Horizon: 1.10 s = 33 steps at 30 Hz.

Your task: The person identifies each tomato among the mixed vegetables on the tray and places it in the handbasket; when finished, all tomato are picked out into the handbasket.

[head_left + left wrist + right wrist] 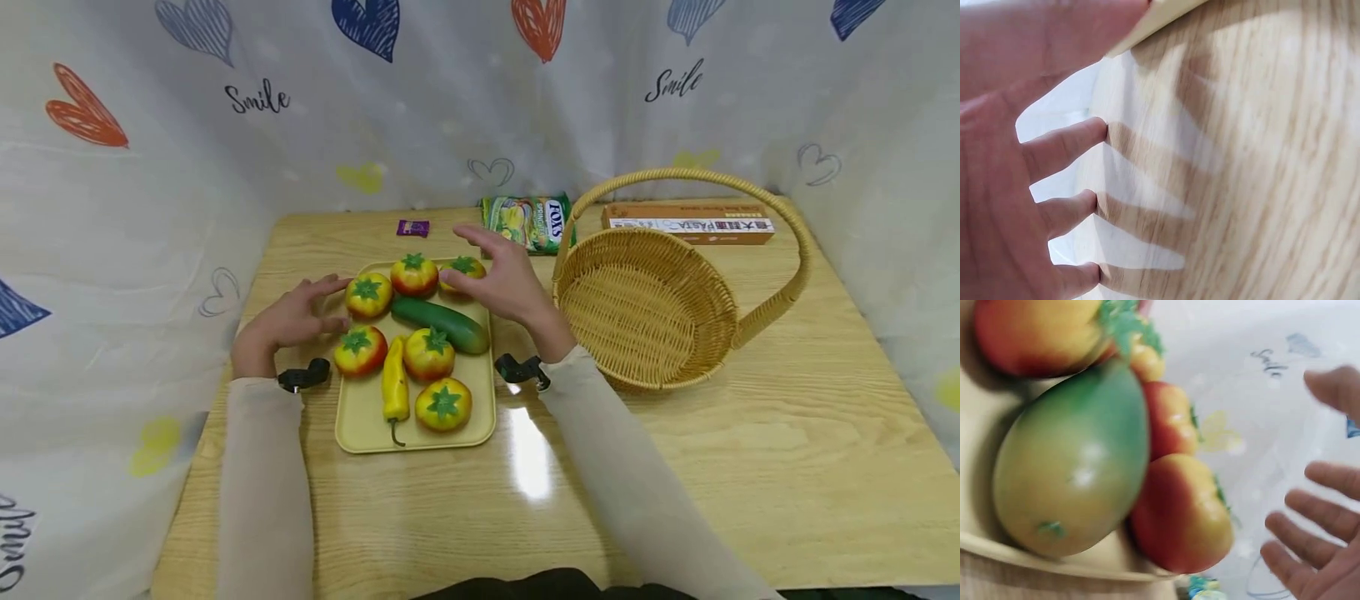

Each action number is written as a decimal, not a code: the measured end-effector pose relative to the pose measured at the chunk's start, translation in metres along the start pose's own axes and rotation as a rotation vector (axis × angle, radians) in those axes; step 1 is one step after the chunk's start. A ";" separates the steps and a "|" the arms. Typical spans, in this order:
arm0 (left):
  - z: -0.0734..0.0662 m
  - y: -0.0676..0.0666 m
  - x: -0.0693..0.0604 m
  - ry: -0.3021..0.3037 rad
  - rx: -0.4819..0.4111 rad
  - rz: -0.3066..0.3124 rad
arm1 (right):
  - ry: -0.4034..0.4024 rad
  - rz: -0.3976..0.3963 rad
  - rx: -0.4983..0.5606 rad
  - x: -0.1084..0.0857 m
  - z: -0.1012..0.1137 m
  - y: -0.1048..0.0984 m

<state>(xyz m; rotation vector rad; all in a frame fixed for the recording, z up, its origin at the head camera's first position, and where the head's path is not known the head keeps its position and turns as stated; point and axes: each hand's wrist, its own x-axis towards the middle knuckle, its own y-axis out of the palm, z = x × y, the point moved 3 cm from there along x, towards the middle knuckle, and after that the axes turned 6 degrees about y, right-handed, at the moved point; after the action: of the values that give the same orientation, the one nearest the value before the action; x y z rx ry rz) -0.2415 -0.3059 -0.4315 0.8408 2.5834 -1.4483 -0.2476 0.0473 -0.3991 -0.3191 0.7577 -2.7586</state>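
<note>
Several red-and-yellow tomatoes with green leafy tops, such as the front one (443, 405), lie on a yellow tray (482, 408). Among them are a dark green cucumber (441, 323) and a yellow pepper (394, 383) with a thin stem. My left hand (288, 317) is at the tray's left side, fingers spread; in the left wrist view its fingertips meet the wooden table (1272, 175). Over the tray's far right corner is my right hand (510, 279), its fingers extended beside the far right tomato (1182, 512). Nothing is held in the right wrist view.
A wicker basket (630, 312) with a tall handle stands right of the tray. Behind it lies a brown pasta box (690, 223). A green Fox's candy bag (527, 223) and a small purple packet (413, 227) lie at the table's back, near the printed curtain (435, 125).
</note>
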 end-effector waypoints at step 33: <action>-0.007 0.001 0.000 -0.043 -0.037 -0.005 | 0.240 -0.034 -0.108 0.002 -0.019 0.022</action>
<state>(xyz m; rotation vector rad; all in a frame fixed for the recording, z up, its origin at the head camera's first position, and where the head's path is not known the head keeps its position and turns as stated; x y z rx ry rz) -0.2391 -0.2998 -0.4287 0.7907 2.5743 -1.3987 -0.2509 0.0372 -0.4262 -0.0206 0.9704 -2.8257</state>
